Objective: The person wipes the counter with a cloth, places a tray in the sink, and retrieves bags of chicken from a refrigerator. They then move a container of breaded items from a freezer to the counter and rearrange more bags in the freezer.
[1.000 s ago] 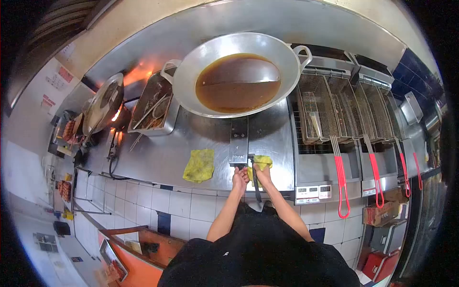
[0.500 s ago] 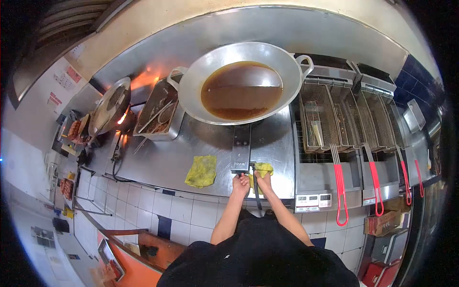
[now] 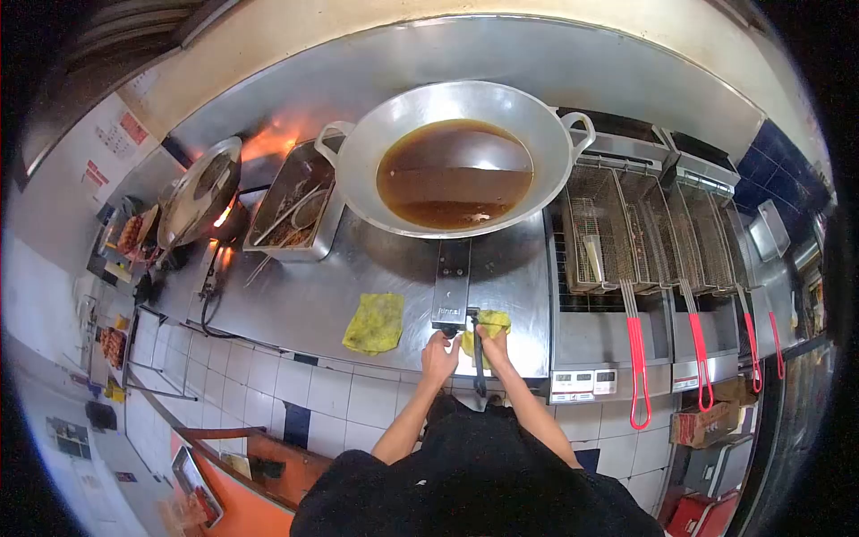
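Observation:
A wide metal wok (image 3: pixel 358 192) holding brown liquid (image 3: pixel 456 170) sits over a gas burner (image 3: pixel 452 286) on the steel counter. At the burner's front end, my left hand (image 3: pixel 438 360) has its fingers closed around the black control knob (image 3: pixel 450 332). My right hand (image 3: pixel 494 345) is just beside it, closed at the black hose (image 3: pixel 479 362) that hangs down from the burner's front. A yellow cloth (image 3: pixel 492 319) lies against the right hand; part of it is hidden by the fingers. Another yellow cloth (image 3: pixel 374 323) lies flat to the left.
Fryer baskets (image 3: pixel 595 224) with red handles (image 3: pixel 637 367) stand to the right and jut past the counter edge. On the left are a metal tray with utensils (image 3: pixel 291 219) and a second wok (image 3: pixel 201 192) over a burning flame (image 3: pixel 225 213).
My left hand has shifted slightly left and down, with its fingers spread more around the knob. My right hand stays by the hose and cloth. The view has tilted a little.

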A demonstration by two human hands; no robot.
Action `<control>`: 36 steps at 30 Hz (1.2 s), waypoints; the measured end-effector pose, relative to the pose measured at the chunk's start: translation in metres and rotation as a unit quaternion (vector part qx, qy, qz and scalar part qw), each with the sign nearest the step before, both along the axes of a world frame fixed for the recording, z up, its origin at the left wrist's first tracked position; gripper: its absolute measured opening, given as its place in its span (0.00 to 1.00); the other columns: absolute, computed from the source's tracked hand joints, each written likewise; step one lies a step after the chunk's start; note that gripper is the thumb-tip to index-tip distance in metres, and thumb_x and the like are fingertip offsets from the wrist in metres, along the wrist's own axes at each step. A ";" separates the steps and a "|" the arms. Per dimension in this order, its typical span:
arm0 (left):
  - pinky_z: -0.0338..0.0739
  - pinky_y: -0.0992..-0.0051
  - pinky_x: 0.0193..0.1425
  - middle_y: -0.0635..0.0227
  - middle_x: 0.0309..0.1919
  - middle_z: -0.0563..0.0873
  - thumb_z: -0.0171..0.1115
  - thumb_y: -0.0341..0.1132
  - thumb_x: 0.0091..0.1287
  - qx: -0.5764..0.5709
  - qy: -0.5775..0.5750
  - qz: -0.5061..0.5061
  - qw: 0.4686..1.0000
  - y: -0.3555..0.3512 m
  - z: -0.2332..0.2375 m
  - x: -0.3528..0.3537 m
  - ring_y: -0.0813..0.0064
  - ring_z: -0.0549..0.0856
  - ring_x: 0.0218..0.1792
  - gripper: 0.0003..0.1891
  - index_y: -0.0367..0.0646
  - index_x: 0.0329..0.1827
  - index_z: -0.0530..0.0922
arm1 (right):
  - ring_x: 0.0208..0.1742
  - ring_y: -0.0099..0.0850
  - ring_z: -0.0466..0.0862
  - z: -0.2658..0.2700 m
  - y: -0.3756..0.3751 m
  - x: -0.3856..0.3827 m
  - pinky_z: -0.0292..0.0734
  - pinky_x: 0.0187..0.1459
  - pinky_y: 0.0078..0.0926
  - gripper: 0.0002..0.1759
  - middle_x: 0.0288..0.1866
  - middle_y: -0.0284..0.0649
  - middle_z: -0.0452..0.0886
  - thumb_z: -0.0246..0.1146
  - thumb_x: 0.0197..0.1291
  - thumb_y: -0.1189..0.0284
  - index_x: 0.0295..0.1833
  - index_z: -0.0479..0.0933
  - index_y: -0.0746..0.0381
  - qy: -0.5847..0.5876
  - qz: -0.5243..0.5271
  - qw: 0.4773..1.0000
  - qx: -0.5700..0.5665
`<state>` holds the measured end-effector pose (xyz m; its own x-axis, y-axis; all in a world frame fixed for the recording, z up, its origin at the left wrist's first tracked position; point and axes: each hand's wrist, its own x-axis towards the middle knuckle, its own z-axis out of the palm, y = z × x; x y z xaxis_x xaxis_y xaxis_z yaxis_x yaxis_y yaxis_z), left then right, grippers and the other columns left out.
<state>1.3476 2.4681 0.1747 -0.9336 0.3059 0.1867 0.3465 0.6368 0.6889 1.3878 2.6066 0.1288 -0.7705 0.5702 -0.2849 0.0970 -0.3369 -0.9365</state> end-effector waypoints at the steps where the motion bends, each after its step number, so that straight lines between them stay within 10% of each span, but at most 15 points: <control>1: 0.73 0.57 0.34 0.56 0.29 0.80 0.58 0.39 0.63 0.000 -0.018 0.017 1.000 0.006 -0.001 -0.001 0.53 0.81 0.33 0.12 0.37 0.30 0.72 | 0.50 0.30 0.76 -0.004 0.006 0.001 0.70 0.53 0.26 0.22 0.48 0.39 0.77 0.62 0.59 0.70 0.56 0.67 0.65 0.014 0.011 1.000 0.009; 9: 0.75 0.57 0.35 0.53 0.31 0.81 0.57 0.39 0.63 -0.080 0.063 -0.040 0.994 -0.026 -0.013 -0.038 0.51 0.81 0.32 0.11 0.39 0.35 0.75 | 0.49 0.28 0.73 -0.022 -0.013 -0.023 0.68 0.52 0.25 0.26 0.49 0.37 0.73 0.63 0.59 0.62 0.58 0.65 0.62 -0.006 0.027 0.995 0.099; 11: 0.75 0.55 0.35 0.46 0.32 0.82 0.52 0.43 0.66 -0.114 -0.020 -0.049 0.992 -0.056 -0.054 -0.036 0.46 0.81 0.33 0.14 0.40 0.38 0.75 | 0.42 0.30 0.78 -0.017 -0.043 -0.012 0.77 0.41 0.29 0.23 0.45 0.37 0.75 0.62 0.59 0.61 0.56 0.68 0.60 -0.013 0.030 0.998 -0.046; 19: 0.72 0.63 0.30 0.54 0.22 0.79 0.49 0.48 0.69 0.202 -0.098 0.187 0.957 -0.070 -0.046 0.019 0.56 0.81 0.26 0.21 0.38 0.30 0.75 | 0.45 0.30 0.77 -0.008 -0.090 0.027 0.76 0.45 0.28 0.19 0.48 0.39 0.75 0.61 0.61 0.69 0.54 0.67 0.65 0.029 0.024 0.998 -0.049; 22: 0.70 0.77 0.26 0.73 0.19 0.75 0.46 0.51 0.72 0.469 -0.447 0.155 0.746 -0.078 -0.044 0.024 0.83 0.72 0.20 0.23 0.40 0.29 0.76 | 0.38 0.32 0.79 0.022 -0.106 0.032 0.79 0.38 0.30 0.20 0.43 0.39 0.76 0.63 0.59 0.68 0.53 0.66 0.62 0.042 0.058 0.993 -0.098; 25: 0.65 0.79 0.23 0.72 0.19 0.72 0.48 0.51 0.71 0.541 -0.468 0.175 0.677 -0.075 -0.040 0.025 0.81 0.68 0.19 0.24 0.37 0.29 0.75 | 0.32 0.35 0.81 -0.019 -0.099 0.029 0.80 0.32 0.32 0.23 0.40 0.41 0.76 0.64 0.58 0.66 0.54 0.64 0.60 0.063 0.045 0.987 -0.139; 33: 0.66 0.78 0.19 0.71 0.18 0.73 0.42 0.52 0.73 0.402 -0.412 0.231 0.784 -0.051 -0.011 0.037 0.80 0.72 0.18 0.24 0.39 0.30 0.74 | 0.44 0.29 0.78 -0.043 -0.073 0.035 0.77 0.42 0.27 0.23 0.49 0.37 0.74 0.63 0.59 0.69 0.57 0.64 0.59 0.087 0.039 0.993 -0.072; 35: 0.61 0.79 0.15 0.73 0.16 0.70 0.39 0.49 0.73 0.400 -0.445 0.250 0.762 -0.037 -0.037 0.019 0.81 0.69 0.15 0.23 0.39 0.29 0.71 | 0.50 0.30 0.75 -0.043 -0.070 0.032 0.73 0.50 0.28 0.24 0.51 0.36 0.73 0.64 0.59 0.69 0.59 0.64 0.60 0.096 0.042 0.994 -0.013; 36: 0.59 0.81 0.15 0.74 0.15 0.68 0.40 0.46 0.73 0.553 -0.526 0.235 0.602 -0.033 -0.083 0.005 0.83 0.66 0.14 0.21 0.40 0.28 0.69 | 0.54 0.30 0.73 -0.021 -0.074 0.035 0.69 0.55 0.28 0.25 0.53 0.36 0.73 0.64 0.59 0.70 0.60 0.64 0.61 0.085 0.038 0.995 -0.025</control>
<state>1.3525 2.4346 0.0918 -0.6486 0.1933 -0.7362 -0.6906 -0.5561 0.4624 1.4227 2.5324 0.1077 -0.8505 0.4962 -0.1743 -0.0337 -0.3821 -0.9235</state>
